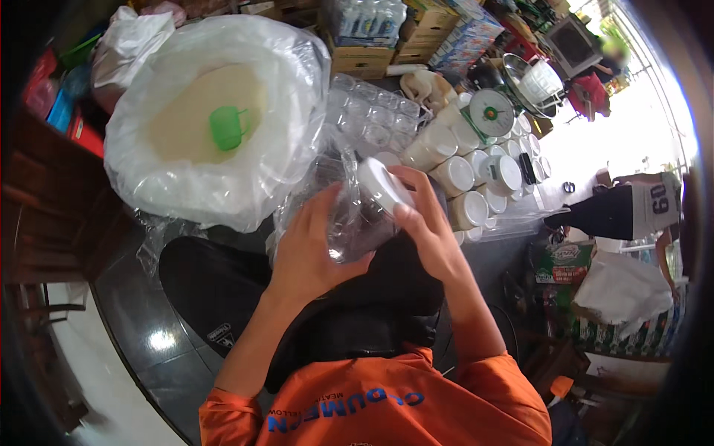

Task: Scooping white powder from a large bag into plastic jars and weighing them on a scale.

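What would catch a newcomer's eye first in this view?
Probably the big translucent white plastic bag at upper left, with a green plastic cup resting on its pale contents. Next, the round white lid in the right hand and the clear plastic container at the left hand, near centre.

"What is the jar (pixel 362 227) made of?"
"Clear, shiny plastic. The white lid (pixel 381 184) looks like smooth plastic too."
"And the big bag (pixel 286 82)?"
"Thin, crinkly, shiny plastic."
"And the floor (pixel 152 316)?"
"Smooth tiles, very glossy."
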`<state>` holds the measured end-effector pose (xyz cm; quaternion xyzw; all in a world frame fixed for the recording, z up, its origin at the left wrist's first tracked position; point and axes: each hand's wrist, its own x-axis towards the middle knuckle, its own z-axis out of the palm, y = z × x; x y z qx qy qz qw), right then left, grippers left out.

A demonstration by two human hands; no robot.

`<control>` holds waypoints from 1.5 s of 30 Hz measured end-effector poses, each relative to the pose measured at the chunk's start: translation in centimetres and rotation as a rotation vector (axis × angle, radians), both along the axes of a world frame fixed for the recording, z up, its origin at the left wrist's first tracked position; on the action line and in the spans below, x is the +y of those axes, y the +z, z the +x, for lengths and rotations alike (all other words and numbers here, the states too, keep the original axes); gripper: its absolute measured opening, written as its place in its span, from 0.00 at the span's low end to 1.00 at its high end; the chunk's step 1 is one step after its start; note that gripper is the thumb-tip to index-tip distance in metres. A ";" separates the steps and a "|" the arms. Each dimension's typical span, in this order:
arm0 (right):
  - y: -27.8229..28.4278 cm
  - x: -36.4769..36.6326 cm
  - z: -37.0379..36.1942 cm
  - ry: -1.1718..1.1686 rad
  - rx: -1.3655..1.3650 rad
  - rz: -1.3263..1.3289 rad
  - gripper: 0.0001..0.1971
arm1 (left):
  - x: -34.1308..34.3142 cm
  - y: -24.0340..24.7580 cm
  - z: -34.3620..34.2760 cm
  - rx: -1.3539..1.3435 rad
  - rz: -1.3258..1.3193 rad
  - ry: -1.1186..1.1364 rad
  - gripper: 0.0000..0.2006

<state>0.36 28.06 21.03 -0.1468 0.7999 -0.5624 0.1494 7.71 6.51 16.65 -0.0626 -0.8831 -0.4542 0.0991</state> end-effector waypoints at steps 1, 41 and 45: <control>1.5 -0.5 0.3 -0.040 0.047 0.095 0.42 | -0.4 -0.2 0.0 0.100 -0.176 -0.002 0.53; -8.4 9.4 -14.5 -0.552 0.837 0.747 0.46 | -20.5 2.8 -8.5 0.589 0.114 0.748 0.48; 1.1 -6.1 -10.8 -0.156 0.781 0.199 0.21 | -21.6 1.0 -9.1 0.431 0.175 0.739 0.48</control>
